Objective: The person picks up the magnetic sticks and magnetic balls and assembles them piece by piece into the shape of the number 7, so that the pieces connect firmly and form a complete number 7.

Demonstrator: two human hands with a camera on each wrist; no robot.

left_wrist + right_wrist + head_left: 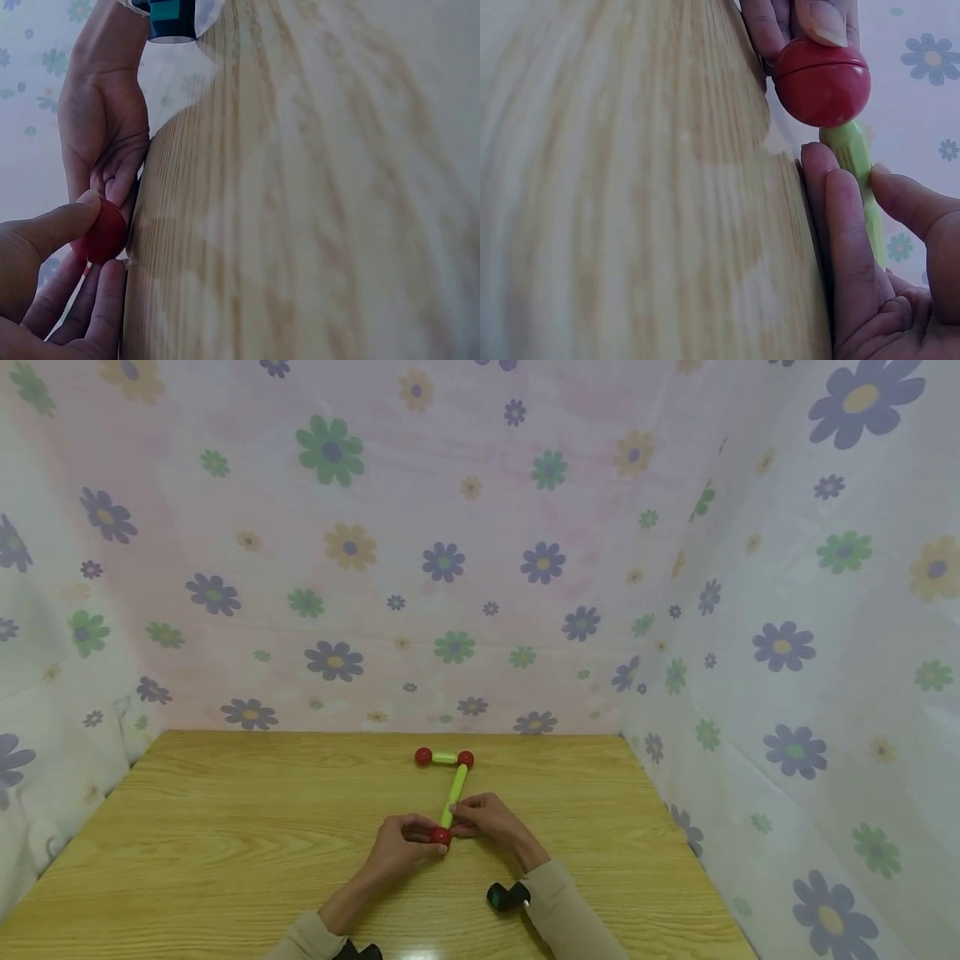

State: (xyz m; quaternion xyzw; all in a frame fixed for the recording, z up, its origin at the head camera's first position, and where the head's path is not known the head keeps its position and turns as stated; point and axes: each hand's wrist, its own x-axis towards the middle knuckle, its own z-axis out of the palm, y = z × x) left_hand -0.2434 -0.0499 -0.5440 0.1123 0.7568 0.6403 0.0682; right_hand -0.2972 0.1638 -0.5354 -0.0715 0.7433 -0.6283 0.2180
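On the wooden table lies a chain of yellow-green rods and red balls. My left hand [399, 846] pinches the near red ball [823, 82] between thumb and fingers. Right beside it, my right hand [486, 820] pinches the long yellow-green rod [457, 785] near its lower end, thumb on one side and fingers on the other. That rod's lower end meets the near ball in the right wrist view. Its far end reaches a second red ball [466, 759], from which a short yellow-green rod [445, 758] runs left to a third red ball [423, 757].
The wooden table [225, 827] stretches out on both sides of the hands. Flower-patterned cloth [405, 635] hangs behind it and along both sides. A black wrist camera [507, 897] sits by the right sleeve [573, 918].
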